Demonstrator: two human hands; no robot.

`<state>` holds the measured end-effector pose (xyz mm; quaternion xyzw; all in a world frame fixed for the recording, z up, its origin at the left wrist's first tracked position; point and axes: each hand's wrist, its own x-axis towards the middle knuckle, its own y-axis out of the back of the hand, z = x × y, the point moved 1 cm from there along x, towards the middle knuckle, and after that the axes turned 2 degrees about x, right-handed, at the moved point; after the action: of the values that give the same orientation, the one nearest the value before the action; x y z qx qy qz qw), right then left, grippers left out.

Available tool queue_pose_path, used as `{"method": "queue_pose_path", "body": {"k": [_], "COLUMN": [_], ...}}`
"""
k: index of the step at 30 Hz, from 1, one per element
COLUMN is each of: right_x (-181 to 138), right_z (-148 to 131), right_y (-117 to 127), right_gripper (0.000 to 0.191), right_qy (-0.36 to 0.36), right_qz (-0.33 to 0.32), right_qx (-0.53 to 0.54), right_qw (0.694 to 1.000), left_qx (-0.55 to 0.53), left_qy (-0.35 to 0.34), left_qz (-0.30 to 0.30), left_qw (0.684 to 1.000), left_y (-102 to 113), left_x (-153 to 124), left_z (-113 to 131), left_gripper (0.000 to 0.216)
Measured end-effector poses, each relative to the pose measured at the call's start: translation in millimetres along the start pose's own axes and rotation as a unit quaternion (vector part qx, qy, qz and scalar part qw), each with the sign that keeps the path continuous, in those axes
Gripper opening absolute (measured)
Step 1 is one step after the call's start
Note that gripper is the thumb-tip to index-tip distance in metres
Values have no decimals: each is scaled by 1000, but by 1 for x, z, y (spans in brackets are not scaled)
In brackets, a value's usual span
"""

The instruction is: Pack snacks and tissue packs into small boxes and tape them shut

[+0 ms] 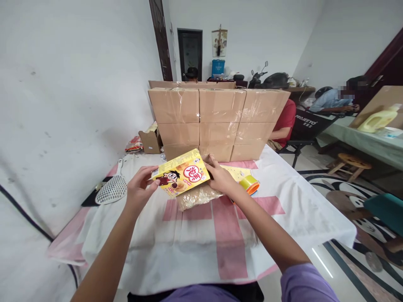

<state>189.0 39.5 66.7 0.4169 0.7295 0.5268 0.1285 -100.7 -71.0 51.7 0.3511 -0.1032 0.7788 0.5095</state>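
Observation:
Both hands hold a yellow snack box [181, 173] with a cartoon face and a red round logo, lifted a little above the table. My left hand [139, 189] grips its left end, fingers curled round it. At the box's right end my right hand [219, 176] is closed on the edge. Just under the box lies a clear bag of pale crumbly food [197, 197] on the white and pink tablecloth [201, 235]. A yellow and orange tape roll [249, 184] sits to the right of my right hand, on a flat yellow sheet [234, 171].
A wall of stacked taped cardboard boxes [217, 123] stands across the far side of the table. A small open carton [151, 140] and snack packets [134, 144] lie at far left, a white perforated scoop [111, 189] near the left edge. People sit behind and at right by another table [359, 138].

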Motion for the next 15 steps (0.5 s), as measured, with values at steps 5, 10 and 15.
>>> {"method": "queue_pose_path", "body": {"k": [5, 10, 15], "right_x": [12, 23, 26], "right_z": [6, 26, 48], "right_y": [6, 0, 0], "right_gripper": [89, 98, 80], "right_qy": [-48, -154, -179], "right_qz": [47, -25, 7], "right_qx": [-106, -12, 40], "right_qw": [992, 988, 983], "left_qx": [55, 114, 87], "left_qy": [-6, -26, 13], "left_qz": [-31, -82, -149], "left_qw": [998, 990, 985], "left_y": [-11, -32, -58], "left_x": [20, 36, 39], "left_z": [11, 21, 6], "left_gripper": [34, 38, 34]}}
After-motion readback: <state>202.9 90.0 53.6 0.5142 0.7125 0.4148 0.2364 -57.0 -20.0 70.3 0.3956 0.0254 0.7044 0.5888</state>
